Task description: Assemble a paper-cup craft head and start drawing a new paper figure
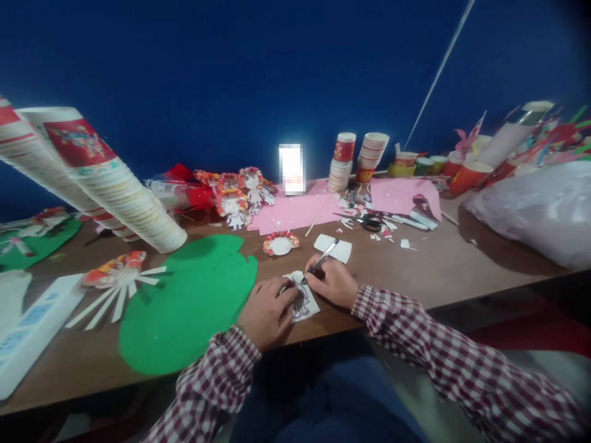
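Observation:
My right hand [336, 282] is closed around a pen [324, 255], its tip end down at the upper right of a small white paper [308, 304]. That paper bears a figure outlined in dark purple lines. On the paper's left side rests my left hand [270, 311], fingers slightly bent and thumb apart, covering part of the drawing. Just beyond my right hand lies a blank white paper piece [342, 248]. A red-and-white cut-paper frill [281, 243] sits further back. To my left is a green leaf-shaped sheet [184, 307].
Stacked paper cups [124, 191] lean at the left, beside a white power strip [39, 332]. Behind the papers are black scissors [369, 221], pink sheets [300, 212], paper lion figures [235, 200] and a bright screen [292, 169]. A plastic bag [530, 212] bulges at the right.

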### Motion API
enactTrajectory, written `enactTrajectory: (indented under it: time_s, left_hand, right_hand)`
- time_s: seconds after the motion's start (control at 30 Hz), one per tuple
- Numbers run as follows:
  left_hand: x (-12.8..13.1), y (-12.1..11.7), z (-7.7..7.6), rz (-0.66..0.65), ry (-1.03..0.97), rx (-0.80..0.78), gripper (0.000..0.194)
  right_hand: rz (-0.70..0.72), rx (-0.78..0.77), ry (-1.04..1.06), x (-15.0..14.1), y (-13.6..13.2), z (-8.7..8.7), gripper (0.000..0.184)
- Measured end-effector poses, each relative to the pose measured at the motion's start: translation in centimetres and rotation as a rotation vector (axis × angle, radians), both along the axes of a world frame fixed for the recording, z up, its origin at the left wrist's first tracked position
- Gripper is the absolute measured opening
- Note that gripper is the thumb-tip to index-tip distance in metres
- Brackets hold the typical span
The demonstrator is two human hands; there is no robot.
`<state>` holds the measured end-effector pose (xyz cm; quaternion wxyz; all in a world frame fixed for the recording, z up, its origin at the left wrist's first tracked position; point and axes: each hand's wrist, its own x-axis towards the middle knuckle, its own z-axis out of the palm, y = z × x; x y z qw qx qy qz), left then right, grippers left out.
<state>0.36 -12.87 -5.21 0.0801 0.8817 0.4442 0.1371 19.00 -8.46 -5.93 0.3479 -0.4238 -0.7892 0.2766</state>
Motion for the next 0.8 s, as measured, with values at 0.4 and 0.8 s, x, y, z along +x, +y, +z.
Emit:
enactTrajectory:
  time_s: [0.4,0.8]
  left_hand:
    - [0.07,-0.01,-0.02,0.0,0.013,-0.004,0.028]
    - [0.09,0.02,-0.06,-0.004,0.016,-0.007,0.029]
  right_hand:
    - [0.006,-0.006,-0.01,-0.01,-0.01,0.27,0.007]
    - [-0.014,0.001,-0.06,0.09,0.02,0.21,0.006]
